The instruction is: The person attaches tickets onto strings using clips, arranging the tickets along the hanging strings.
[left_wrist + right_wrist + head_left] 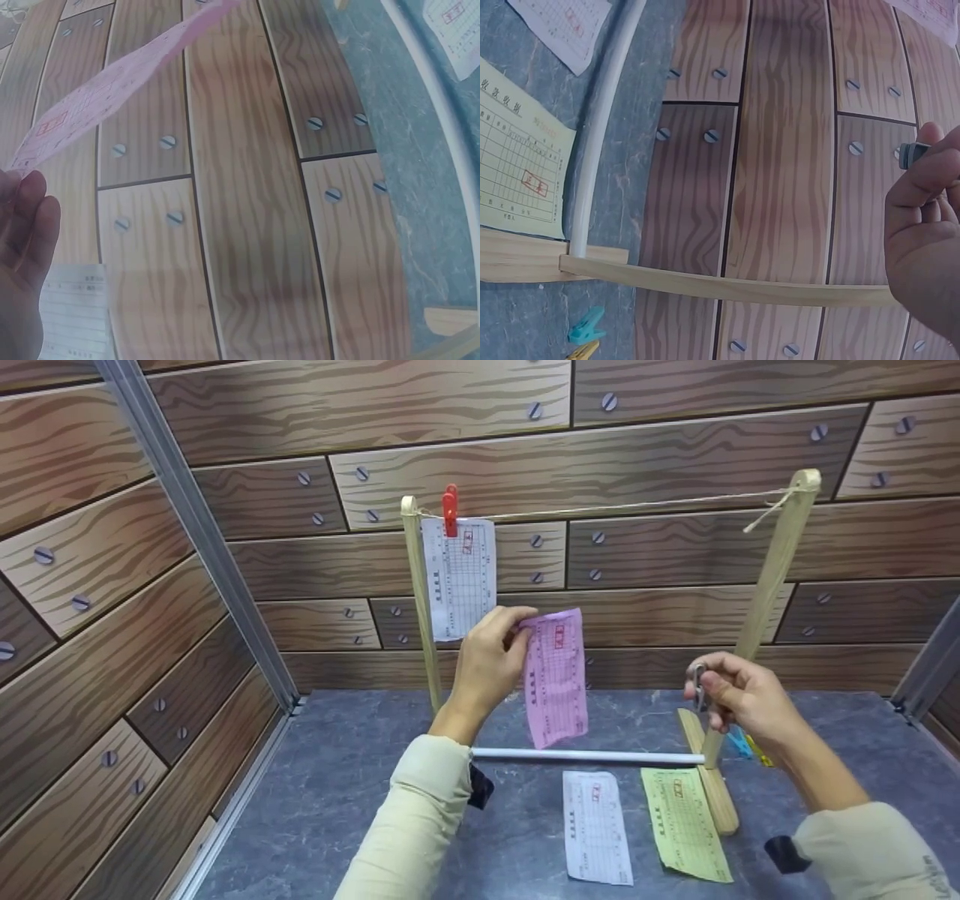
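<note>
My left hand (489,660) pinches the upper left corner of a pink receipt slip (556,682), which hangs upright in front of the wooden stand. In the left wrist view the slip (112,86) stretches away from the fingertips (34,187). My right hand (754,697) holds a small grey clip (699,684) between thumb and fingers, near the right post; one end of the clip (913,155) shows in the right wrist view. Behind the left hand, a white receipt (461,577) hangs from the string (630,504) under a red clothespin (450,510).
Another white slip (598,829) and a yellow-green slip (686,825) lie on the grey table before the white crossbar (592,755). A blue clothespin (587,325) and a yellow clothespin (583,350) lie beyond the right foot (720,802). Wooden posts (776,562) hold the string.
</note>
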A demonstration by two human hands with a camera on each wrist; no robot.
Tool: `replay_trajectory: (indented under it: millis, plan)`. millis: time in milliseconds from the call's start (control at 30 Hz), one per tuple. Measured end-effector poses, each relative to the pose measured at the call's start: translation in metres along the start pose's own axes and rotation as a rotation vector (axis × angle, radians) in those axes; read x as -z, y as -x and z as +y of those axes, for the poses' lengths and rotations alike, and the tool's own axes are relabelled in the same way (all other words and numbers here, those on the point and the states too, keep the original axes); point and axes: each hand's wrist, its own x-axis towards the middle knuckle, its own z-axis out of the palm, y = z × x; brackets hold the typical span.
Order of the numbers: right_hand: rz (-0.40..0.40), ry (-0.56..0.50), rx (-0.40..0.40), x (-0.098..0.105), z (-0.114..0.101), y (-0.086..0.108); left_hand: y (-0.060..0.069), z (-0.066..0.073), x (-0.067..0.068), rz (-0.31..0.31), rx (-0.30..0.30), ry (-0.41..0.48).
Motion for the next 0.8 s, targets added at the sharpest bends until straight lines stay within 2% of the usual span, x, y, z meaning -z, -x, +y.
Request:
replay_trajectory:
  millis: [333, 533, 800]
  plan:
    - [-0.022, 0.019, -0.013, -0.001, -0.008, -0.004, -0.013, 0.005, 0.004, 0.011, 0.021, 0.079]
    - [-0.024, 0.030, -0.016, 0.000, -0.013, -0.005, -0.023, 0.007, 0.006, 0.038, 0.025, 0.104]
    - [-0.027, 0.026, -0.006, 0.001, -0.017, -0.008, -0.043, 0.010, 0.011, 0.097, 0.077, 0.191]
